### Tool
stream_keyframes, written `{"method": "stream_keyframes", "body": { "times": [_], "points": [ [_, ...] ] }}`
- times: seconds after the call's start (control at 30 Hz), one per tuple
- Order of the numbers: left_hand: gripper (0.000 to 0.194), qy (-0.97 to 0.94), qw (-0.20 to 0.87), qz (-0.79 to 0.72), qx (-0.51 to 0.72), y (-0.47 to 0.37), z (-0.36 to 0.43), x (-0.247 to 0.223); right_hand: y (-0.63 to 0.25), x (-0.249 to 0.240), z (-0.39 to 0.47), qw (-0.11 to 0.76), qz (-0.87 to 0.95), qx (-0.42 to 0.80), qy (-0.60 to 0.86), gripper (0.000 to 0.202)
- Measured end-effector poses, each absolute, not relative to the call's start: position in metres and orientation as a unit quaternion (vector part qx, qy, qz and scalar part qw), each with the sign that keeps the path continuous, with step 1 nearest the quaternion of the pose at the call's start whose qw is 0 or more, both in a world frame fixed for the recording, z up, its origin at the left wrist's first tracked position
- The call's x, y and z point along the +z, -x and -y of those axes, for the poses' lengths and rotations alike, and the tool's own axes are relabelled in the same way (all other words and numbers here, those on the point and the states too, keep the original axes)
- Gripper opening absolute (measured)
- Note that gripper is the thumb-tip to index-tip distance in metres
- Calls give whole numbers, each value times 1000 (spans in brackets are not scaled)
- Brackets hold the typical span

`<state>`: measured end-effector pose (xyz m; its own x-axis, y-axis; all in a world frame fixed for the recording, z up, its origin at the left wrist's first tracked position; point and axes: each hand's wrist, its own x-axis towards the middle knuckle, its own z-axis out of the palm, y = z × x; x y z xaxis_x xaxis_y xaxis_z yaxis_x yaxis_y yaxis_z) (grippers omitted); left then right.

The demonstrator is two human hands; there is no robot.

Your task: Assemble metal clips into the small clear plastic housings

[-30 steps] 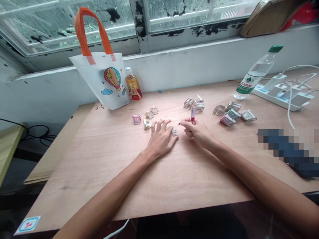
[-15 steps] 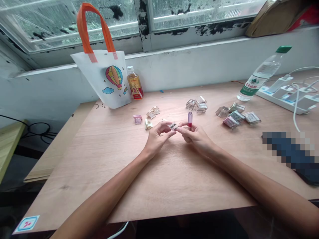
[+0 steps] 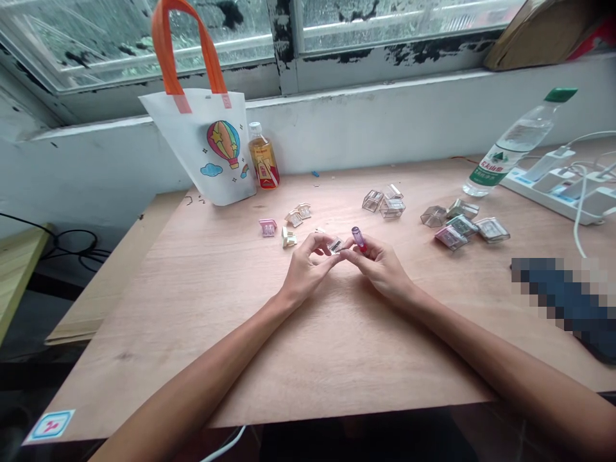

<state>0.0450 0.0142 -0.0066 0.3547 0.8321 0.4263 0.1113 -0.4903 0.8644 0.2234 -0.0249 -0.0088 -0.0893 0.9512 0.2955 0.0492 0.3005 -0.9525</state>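
Observation:
Near the middle of the table, my left hand (image 3: 307, 268) pinches a small pencil sharpener (image 3: 335, 244) with a metal blade between thumb and fingers. My right hand (image 3: 384, 269) is closed on a screwdriver (image 3: 357, 237) with a see-through purple and red handle, which leans up and to the left. The right thumb and fingertips meet the sharpener's near right side; the screwdriver's tip is hidden. Beyond my left hand lie a pink sharpener part (image 3: 267, 227) and several cream parts (image 3: 289, 237). Clear sharpener cases (image 3: 392, 206) lie beyond my right hand.
More tinted clear cases (image 3: 452, 236) sit to the right. A water bottle (image 3: 500, 151) and a power strip (image 3: 548, 192) with cables stand at the back right. A white bag (image 3: 192, 141) and a drink bottle (image 3: 264, 160) stand at the back left. A dark, blurred-out object (image 3: 563, 301) lies at right.
The screwdriver's handle has tipped from upright toward the left. My right fingers have closed in on the sharpener, which stays in my left hand. The view has shifted slightly.

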Motion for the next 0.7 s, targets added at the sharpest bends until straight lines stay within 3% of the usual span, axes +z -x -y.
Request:
{"method": "stream_keyframes", "body": {
  "times": [0.33, 0.53, 0.7],
  "points": [
    [30, -724, 370, -325, 483, -44, -14, -8, -225, -7, 25, 527, 600, 425, 426, 25],
    [19, -752, 338, -314, 471, -44, -14, -9, -228, -17, 24, 529, 596, 393, 458, 24],
    [27, -775, 308, -305, 460, -41, -17, -13, -228, -17, 24, 520, 613, 357, 477, 24]
  ]
}}
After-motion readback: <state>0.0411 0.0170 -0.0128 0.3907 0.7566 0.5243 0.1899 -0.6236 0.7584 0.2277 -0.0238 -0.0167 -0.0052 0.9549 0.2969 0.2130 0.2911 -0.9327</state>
